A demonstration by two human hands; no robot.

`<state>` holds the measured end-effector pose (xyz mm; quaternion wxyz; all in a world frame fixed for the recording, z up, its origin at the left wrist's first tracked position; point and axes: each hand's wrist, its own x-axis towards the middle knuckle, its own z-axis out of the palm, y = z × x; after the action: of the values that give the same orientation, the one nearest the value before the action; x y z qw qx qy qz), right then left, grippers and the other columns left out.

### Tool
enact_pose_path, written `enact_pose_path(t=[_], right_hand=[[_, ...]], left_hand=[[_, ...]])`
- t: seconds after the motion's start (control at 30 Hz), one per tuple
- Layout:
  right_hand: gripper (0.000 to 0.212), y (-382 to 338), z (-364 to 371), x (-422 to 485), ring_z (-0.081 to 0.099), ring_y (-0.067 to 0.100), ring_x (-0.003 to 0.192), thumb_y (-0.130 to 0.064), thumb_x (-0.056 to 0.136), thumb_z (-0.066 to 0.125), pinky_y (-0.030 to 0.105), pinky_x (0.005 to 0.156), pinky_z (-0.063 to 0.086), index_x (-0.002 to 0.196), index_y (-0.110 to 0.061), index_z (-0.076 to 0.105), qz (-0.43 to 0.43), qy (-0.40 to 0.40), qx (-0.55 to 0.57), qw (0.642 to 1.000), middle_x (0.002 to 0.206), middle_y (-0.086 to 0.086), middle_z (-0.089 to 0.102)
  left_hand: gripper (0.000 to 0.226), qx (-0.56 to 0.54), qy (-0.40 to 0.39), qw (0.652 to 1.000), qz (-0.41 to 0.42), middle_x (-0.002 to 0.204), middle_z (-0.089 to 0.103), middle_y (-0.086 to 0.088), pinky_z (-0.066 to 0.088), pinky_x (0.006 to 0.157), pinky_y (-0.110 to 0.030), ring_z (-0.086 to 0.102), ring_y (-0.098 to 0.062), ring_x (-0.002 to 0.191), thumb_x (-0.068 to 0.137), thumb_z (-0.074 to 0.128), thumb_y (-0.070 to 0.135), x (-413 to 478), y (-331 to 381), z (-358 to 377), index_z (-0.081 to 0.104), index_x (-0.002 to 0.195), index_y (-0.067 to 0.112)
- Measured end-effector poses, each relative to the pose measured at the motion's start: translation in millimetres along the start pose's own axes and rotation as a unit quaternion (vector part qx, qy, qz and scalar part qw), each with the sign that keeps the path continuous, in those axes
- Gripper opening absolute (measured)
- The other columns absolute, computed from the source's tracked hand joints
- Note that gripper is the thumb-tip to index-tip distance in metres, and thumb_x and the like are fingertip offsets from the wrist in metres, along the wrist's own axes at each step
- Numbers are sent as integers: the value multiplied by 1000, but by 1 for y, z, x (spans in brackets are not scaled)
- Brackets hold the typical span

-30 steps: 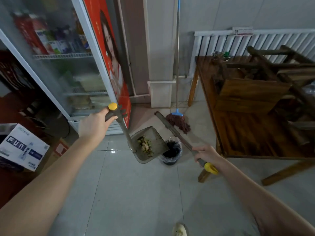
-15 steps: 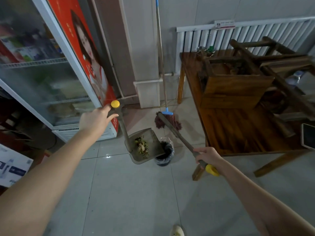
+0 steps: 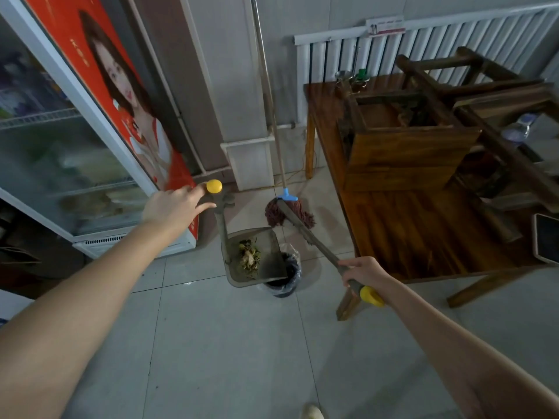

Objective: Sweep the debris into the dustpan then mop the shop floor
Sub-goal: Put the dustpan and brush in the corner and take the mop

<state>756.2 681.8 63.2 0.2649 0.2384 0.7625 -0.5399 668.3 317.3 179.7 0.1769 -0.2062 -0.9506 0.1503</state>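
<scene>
My left hand (image 3: 174, 205) grips the top of the dustpan's long handle, just below its yellow cap (image 3: 214, 186). The grey dustpan (image 3: 242, 273) hangs above the floor with green and pale debris (image 3: 249, 256) in it, its front lip over a small bin lined with a dark bag (image 3: 286, 278). My right hand (image 3: 361, 272) grips the grey broom handle (image 3: 308, 237) near its yellow end; the broom's far end points toward the mop. A mop with a reddish head (image 3: 273, 213) and blue collar leans against the wall.
A glass-door drinks fridge (image 3: 60, 146) with a red poster stands at the left. A wooden table (image 3: 423, 237) at the right carries upturned wooden stools and a tablet (image 3: 546, 241). A white radiator (image 3: 423, 43) lines the back wall. My shoe tip (image 3: 313, 412) shows at the bottom.
The view has moved closer and turned right. The dustpan has shifted over the bin. Both hands keep their hold on the handles.
</scene>
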Motion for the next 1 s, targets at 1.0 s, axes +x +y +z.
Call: enact_pose_path(t=[1.0], right_hand=[[46, -25, 10, -37, 56, 16, 55, 11, 73, 66, 22, 42, 51, 115, -7, 69, -41, 57, 3, 998, 80, -2, 59]], left_hand=[[79, 28, -37, 954, 297, 55, 57, -4, 33, 37, -20, 50, -19, 35, 39, 87, 2, -91, 79, 2, 68, 114, 16]])
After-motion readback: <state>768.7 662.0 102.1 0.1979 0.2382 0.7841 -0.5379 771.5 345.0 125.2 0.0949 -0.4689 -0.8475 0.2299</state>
